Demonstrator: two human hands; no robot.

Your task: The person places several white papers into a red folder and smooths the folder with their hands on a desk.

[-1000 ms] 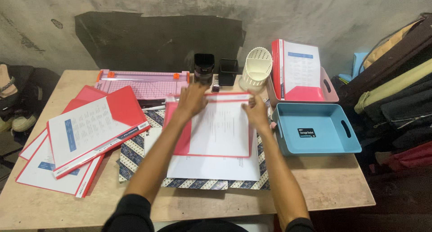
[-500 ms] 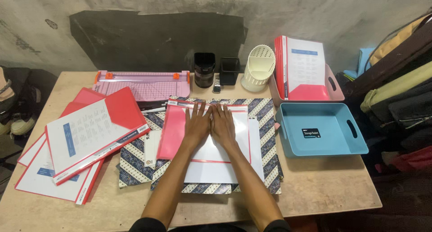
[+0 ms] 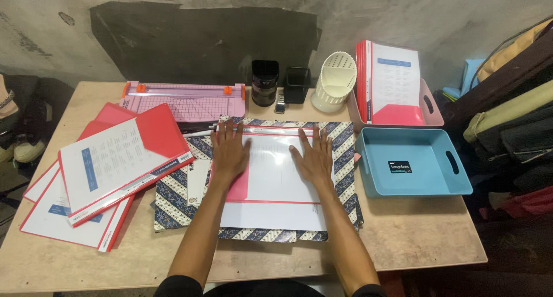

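Single head-worn view, looking steeply down and forward across the tabletop (image 3: 403, 239) toward the grey wall (image 3: 403, 15) behind it. Close range: both forearms enter from the bottom edge. Whole tabletop in frame, bags at right margin.

A small black rectangular label (image 3: 399, 167) with pale print lies flat on the floor of the blue basket (image 3: 455, 185). Just behind the blue basket, a folder's white printed cover sheet (image 3: 393, 78) with a blue band near its top stands upright. Well to the basket's left, another white cover sheet (image 3: 109, 159) with a blue bar lies slanted.
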